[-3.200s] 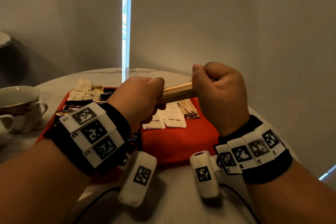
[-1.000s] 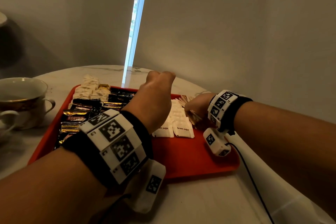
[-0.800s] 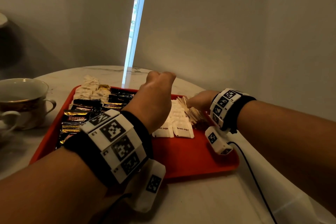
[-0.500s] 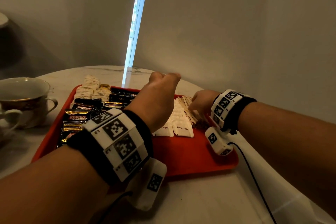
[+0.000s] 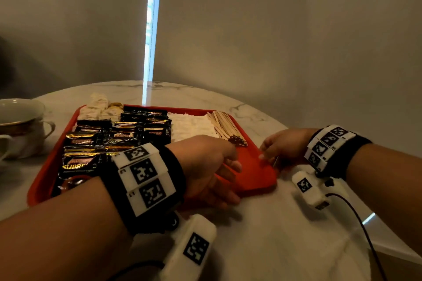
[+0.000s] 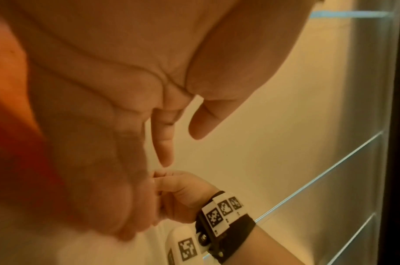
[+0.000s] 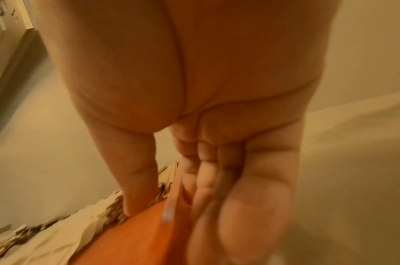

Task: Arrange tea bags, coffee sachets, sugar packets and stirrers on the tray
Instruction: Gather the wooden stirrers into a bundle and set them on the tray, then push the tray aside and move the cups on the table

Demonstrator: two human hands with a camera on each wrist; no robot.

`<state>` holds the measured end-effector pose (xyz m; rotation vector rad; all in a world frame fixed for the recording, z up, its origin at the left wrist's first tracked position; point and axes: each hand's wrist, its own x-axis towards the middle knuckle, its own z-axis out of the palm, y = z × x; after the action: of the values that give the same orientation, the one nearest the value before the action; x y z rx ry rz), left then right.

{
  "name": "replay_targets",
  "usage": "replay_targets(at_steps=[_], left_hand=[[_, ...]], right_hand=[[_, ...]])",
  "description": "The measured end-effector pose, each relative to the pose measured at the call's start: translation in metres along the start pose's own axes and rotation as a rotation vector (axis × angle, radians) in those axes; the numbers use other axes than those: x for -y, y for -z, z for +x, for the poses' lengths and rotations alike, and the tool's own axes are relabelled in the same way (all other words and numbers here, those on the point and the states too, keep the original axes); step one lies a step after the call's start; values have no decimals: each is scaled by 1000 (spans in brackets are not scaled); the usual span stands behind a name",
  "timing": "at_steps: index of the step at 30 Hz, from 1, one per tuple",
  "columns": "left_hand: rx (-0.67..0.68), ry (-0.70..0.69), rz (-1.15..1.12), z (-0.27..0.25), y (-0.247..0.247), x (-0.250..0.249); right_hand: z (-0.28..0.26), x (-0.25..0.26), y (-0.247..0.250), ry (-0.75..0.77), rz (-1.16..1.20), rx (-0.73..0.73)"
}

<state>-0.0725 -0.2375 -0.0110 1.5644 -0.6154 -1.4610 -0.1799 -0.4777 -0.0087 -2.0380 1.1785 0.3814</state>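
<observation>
Head view shows your right hand pinching the right rim of the red tray, thumb on top. Your left hand lies spread at the near edge. Stirrers lie inside it, so slide it slowly and flat.

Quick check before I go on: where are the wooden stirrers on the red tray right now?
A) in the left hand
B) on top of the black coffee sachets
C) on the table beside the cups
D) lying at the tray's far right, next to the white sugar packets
D: the wooden stirrers lie fanned on the red tray at its far right, right of the white sugar packets.
</observation>
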Motion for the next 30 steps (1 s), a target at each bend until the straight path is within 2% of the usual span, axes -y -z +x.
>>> replay_targets(at_steps=[3, 6, 17, 23, 30], left_hand=[[17, 72, 7, 4, -3, 5], [27, 67, 8, 7, -2, 6], [-17, -81, -89, 35, 9, 6], [-154, -163, -205, 43, 53, 1], [-434, -280, -397, 49, 121, -4]], right_hand=[[3, -8, -11, 60, -4, -61], [8, -11, -15, 65, 37, -126], [30, -30, 8, -55, 169, -203], [50, 0, 7, -57, 241, -198], [99, 71, -13, 7, 389, -224]])
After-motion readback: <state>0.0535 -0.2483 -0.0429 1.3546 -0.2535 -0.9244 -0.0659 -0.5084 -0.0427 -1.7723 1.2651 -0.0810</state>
